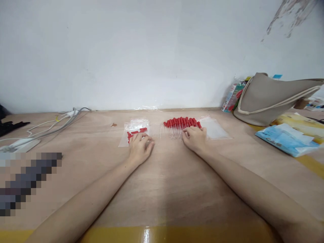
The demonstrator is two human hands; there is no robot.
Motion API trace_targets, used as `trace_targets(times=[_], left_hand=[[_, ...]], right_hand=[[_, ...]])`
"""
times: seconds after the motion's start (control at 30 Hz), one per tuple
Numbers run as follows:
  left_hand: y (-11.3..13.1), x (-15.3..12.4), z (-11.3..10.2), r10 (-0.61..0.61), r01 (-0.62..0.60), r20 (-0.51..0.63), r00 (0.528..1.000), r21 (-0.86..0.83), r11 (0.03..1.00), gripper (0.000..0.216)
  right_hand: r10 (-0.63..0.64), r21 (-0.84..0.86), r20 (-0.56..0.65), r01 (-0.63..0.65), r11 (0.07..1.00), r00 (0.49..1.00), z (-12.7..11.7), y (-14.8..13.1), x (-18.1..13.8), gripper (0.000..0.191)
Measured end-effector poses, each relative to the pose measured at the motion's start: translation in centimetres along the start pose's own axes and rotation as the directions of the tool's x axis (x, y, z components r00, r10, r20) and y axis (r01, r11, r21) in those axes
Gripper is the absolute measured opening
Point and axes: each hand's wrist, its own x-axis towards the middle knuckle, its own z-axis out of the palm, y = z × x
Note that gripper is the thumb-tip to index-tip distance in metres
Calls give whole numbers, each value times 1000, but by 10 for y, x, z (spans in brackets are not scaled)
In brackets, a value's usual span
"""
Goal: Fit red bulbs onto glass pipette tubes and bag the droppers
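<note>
On the wooden table [167, 175] a row of several clear droppers with red bulbs [181, 123] lies side by side. My right hand [194, 139] rests at the near end of that row, fingers curled down onto the glass tips. My left hand [139, 147] lies on a clear zip bag [134, 130] that holds a few red-bulbed droppers, fingers bent and pressing on the bag. Another clear bag [216, 130] lies flat to the right of the row.
A grey tote bag [270, 98] leans at the back right beside a small carton [231, 96]. A blue packet [288, 139] lies on yellow paper. White cables [50, 125] and a power strip [20, 144] sit at the left. A white wall closes the back.
</note>
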Motion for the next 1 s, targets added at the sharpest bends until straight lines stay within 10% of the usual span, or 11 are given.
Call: trace_targets(times=[0.2, 0.4, 0.77, 1.0], left_hand=[[-33, 8, 2, -209, 225, -101, 973, 176, 958, 26], [-53, 10, 10, -348, 335, 121, 930, 117, 935, 42], [-37, 10, 6, -181, 206, 257, 949, -72, 976, 45], [-26, 8, 0, -92, 106, 127, 988, -111, 988, 43]], right_hand=[[-84, -36, 49, 86, 996, 995, 26, -49, 6, 26], [6, -100, 138, 8, 995, 990, 42, -70, 27, 29], [-22, -47, 138, 28, 998, 990, 24, -62, 2, 27], [-104, 22, 81, 103, 994, 991, -6, -39, -32, 25]])
